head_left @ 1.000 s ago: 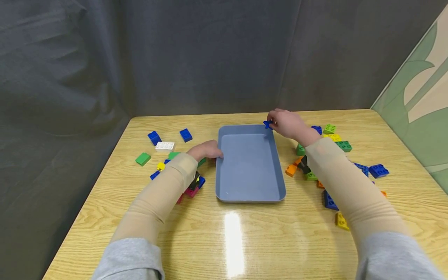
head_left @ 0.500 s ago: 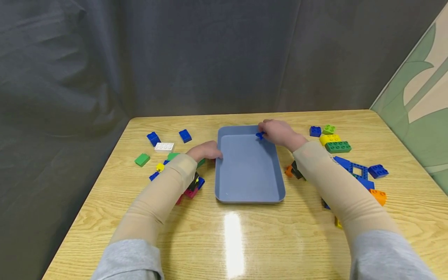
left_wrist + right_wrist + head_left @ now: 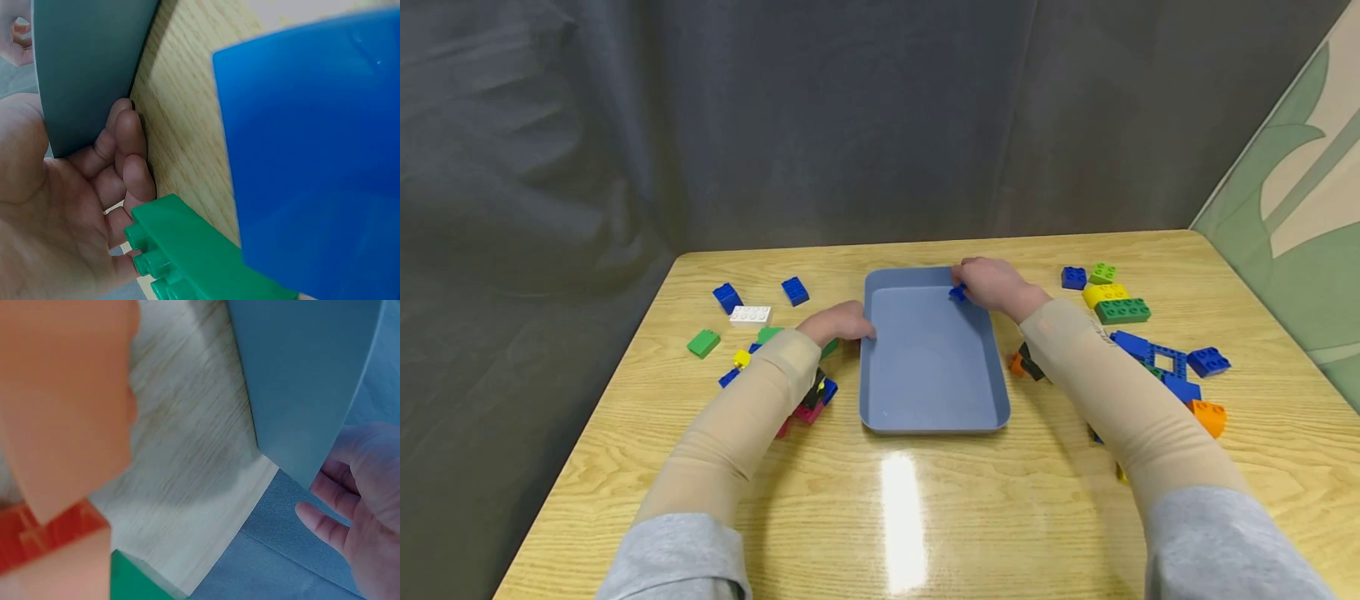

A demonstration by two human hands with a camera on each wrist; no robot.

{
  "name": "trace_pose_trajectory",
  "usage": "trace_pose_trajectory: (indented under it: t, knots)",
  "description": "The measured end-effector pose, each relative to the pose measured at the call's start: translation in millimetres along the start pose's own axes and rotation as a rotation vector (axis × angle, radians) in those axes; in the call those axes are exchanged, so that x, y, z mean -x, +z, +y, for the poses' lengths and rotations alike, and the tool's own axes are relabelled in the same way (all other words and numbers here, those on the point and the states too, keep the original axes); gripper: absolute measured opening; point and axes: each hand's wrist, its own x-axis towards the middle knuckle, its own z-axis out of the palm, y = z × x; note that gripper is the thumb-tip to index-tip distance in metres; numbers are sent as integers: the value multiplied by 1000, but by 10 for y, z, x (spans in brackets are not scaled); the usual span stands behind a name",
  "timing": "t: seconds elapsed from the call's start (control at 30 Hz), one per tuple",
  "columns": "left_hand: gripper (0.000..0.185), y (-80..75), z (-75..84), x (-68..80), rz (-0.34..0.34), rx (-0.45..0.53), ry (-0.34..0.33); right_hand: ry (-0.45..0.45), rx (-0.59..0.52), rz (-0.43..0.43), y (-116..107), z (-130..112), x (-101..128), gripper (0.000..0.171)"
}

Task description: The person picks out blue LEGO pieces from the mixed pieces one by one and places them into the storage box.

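Note:
A blue-grey tray point(image 3: 925, 367) lies in the middle of the wooden table point(image 3: 925, 517). My left hand point(image 3: 842, 322) holds the tray's left rim; in the left wrist view its fingers point(image 3: 128, 162) curl against the tray's outer wall point(image 3: 87, 62). My right hand point(image 3: 994, 284) pinches a small blue brick point(image 3: 957, 292) just inside the tray's far right corner. In the right wrist view the brick is hidden; only the tray's wall point(image 3: 300, 375) and part of the hand point(image 3: 356, 512) show.
Loose bricks lie on both sides of the tray: blue point(image 3: 795, 291), white point(image 3: 750, 315) and green point(image 3: 703, 342) on the left, yellow point(image 3: 1105, 294), green point(image 3: 1122, 311), blue point(image 3: 1208, 362) and orange point(image 3: 1210, 417) on the right. A dark curtain hangs behind the table.
My right hand has carried the small blue brick leftward from beside the tray's far right corner to just inside it. The left hand has stayed on the rim.

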Motion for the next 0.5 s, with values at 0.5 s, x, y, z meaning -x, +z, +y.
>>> trace_pose_trajectory:
  t: [0.5]
  knots:
    - [12,-2,20,23,-1,7,-15,8,14,-44,13,5,-24,5]
